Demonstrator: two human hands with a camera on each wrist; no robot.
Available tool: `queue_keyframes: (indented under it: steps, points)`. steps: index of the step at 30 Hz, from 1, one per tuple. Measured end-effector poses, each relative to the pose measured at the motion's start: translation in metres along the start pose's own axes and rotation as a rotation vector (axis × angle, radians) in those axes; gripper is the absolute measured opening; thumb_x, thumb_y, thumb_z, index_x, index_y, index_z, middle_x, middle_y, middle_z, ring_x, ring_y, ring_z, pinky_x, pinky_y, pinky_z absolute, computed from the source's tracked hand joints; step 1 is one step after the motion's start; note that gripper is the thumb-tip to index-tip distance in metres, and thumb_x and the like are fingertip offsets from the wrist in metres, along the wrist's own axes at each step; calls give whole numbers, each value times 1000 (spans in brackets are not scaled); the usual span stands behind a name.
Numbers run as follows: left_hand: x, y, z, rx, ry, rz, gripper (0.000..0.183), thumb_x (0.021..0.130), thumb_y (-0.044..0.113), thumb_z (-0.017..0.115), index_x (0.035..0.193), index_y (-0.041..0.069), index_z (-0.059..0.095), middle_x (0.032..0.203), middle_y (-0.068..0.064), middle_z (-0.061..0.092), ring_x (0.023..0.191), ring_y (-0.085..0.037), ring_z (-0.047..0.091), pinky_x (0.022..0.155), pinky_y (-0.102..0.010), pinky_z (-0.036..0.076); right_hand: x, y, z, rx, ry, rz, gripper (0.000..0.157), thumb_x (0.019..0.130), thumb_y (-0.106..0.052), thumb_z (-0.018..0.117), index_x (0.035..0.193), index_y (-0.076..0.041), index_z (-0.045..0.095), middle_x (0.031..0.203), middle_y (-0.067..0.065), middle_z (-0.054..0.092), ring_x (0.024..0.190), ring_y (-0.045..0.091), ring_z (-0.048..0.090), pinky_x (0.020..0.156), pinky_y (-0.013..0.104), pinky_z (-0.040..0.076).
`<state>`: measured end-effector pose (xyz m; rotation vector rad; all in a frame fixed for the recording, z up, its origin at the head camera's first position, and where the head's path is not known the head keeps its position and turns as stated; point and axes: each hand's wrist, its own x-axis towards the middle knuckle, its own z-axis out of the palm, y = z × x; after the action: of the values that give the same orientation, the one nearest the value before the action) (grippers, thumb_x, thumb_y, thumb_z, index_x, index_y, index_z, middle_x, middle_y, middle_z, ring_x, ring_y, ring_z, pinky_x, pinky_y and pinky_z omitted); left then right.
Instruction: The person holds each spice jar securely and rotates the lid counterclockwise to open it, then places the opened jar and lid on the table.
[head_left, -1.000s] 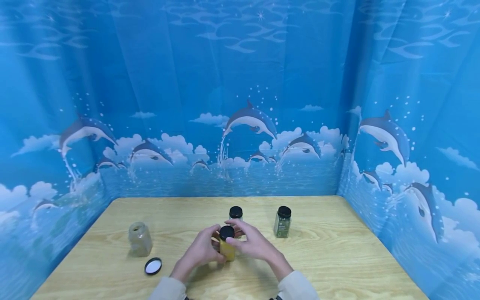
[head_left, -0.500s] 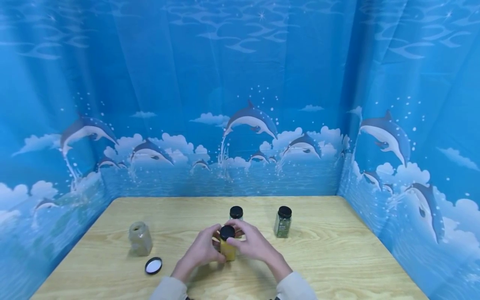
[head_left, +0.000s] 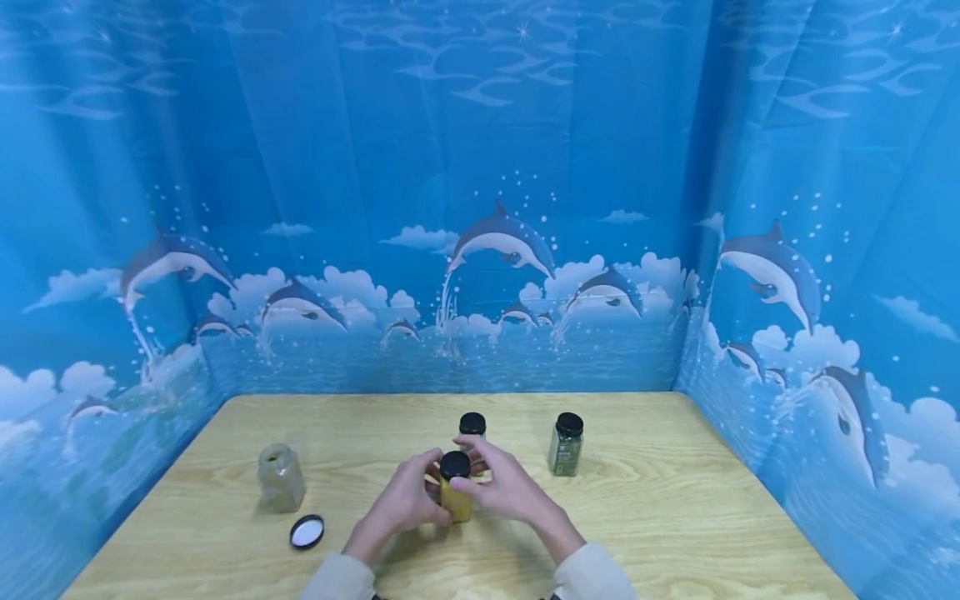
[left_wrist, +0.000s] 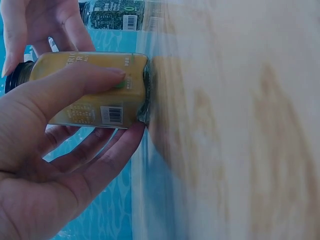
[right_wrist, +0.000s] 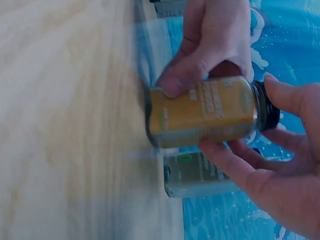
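A square glass spice jar of yellow powder [head_left: 456, 502] stands upright on the table between both hands, its black lid [head_left: 454, 464] on top. My left hand [head_left: 408, 496] grips the jar's body, the thumb [left_wrist: 80, 87] across the near face and the fingers round the other side. At the top, the right hand [head_left: 510, 487] pinches the lid between thumb and fingers; in the right wrist view another finger lies along the glass. Straight behind, partly covered by the right hand, is another black-lidded jar [head_left: 472, 427].
A black-lidded jar with dark green contents [head_left: 566, 450] stands at the right. On the left are a lidless jar [head_left: 281, 481] and, in front of it, a loose black lid [head_left: 307, 532] with its white inside up. A blue dolphin-print curtain [head_left: 480, 350] borders the wooden table [head_left: 675, 517].
The right index fingertip has shifted slightly to the right at the lid. The left hand and the jars stay where they were.
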<state>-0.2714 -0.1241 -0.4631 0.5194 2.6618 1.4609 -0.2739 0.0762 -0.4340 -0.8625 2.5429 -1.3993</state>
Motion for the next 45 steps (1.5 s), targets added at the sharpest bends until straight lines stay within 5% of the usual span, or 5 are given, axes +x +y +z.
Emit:
queue_keyframes:
  steps: [11,19,34,45]
  points:
    - [-1,0,-2,-21,-3,1,63,53,-7,89,108,9,62,109,-15,69,94,-26,73,83,-41,66,0,0,9,-24,129,2,47,93,-32,76,128,-7,56,113,9,70,105,24,69,95,38,61]
    - [0,0,-2,-11,0,8,62,54,-7,88,108,9,62,108,-16,70,94,-27,73,83,-42,66,0,2,8,-20,118,-12,45,94,-27,74,131,-7,58,117,12,71,106,28,70,97,50,60]
    - [-1,-1,-1,-13,7,-4,61,56,-6,89,108,10,62,110,-17,69,94,-27,73,83,-43,66,-2,1,4,-37,32,-44,42,101,-15,63,141,-7,53,122,15,66,111,29,68,99,44,59]
    - [0,-3,-2,-26,5,10,59,55,-6,89,105,10,62,107,-16,70,94,-27,74,82,-42,66,-1,-1,11,6,120,33,47,93,-28,76,127,-6,53,111,10,68,105,23,66,96,40,59]
